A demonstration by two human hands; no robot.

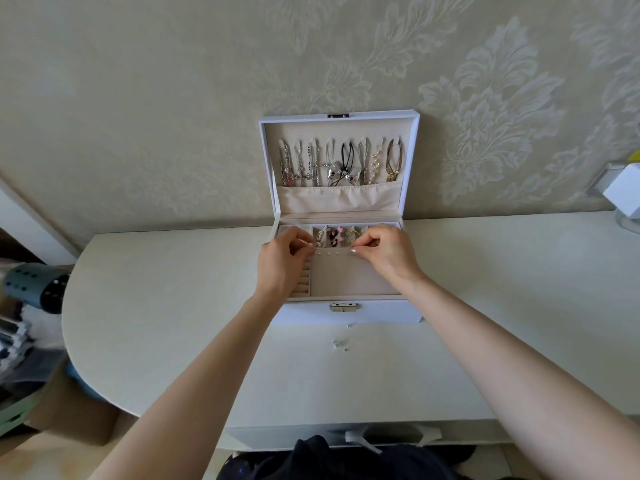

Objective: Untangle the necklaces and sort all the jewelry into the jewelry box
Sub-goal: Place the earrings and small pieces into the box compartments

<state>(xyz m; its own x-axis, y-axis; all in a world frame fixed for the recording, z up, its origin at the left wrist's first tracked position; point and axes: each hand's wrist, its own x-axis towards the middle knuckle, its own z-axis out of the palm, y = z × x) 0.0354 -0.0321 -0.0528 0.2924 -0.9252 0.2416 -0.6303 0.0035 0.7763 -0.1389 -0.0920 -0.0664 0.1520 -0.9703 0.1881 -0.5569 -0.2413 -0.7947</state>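
A white jewelry box (349, 315) stands open on the table against the wall. Several necklaces (341, 164) hang on hooks inside its raised lid. Small compartments at the back of the tray hold earrings (334, 235). A beige earring panel (349, 275) with a row of small studs along its top edge lies in the tray. My left hand (284, 256) pinches the panel's top edge at the left. At the right end of that edge my right hand (384, 252) pinches it too. A few tiny loose pieces (341, 345) lie on the table before the box.
The white table (173, 306) has a rounded left edge, with clutter and a blue-grey object (38, 287) on the floor beyond it. A white object (623, 188) stands at the far right by the wall. Dark fabric (332, 459) sits at the near edge.
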